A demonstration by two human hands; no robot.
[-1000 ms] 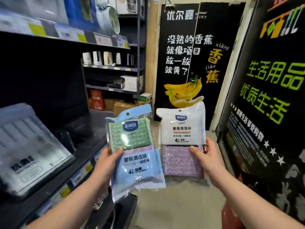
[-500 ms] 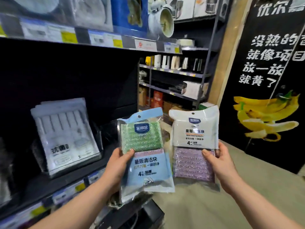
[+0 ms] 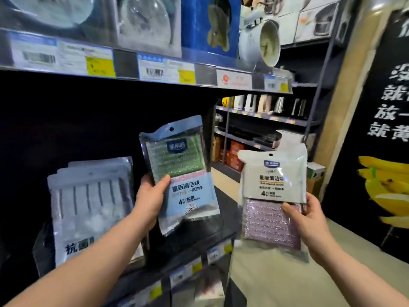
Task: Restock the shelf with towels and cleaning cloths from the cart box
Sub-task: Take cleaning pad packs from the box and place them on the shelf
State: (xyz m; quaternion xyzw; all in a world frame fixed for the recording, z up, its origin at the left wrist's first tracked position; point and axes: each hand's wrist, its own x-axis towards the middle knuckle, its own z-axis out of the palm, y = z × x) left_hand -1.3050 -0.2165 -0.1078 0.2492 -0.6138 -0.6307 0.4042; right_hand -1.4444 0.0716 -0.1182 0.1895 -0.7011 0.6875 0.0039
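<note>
Noting towel packs [image 3: 88, 209] leaning on shelf [image 3: 168, 269] at 8 o'clock. Gripping blue pack [image 3: 183, 173] with left hand [image 3: 150, 200], thumb across front, just left of centre, before dark shelf bay. Pinching white pack [image 3: 272, 191] with right hand [image 3: 307, 220] at 4 o'clock, lower, over floor. Showing banana poster [image 3: 385, 191] at 3 o'clock.

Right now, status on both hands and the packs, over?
Left hand grips blue pack, up at the shelf opening. Right hand grips white pack, beside the shelf end. Grey packs stand shelved at left.
</note>
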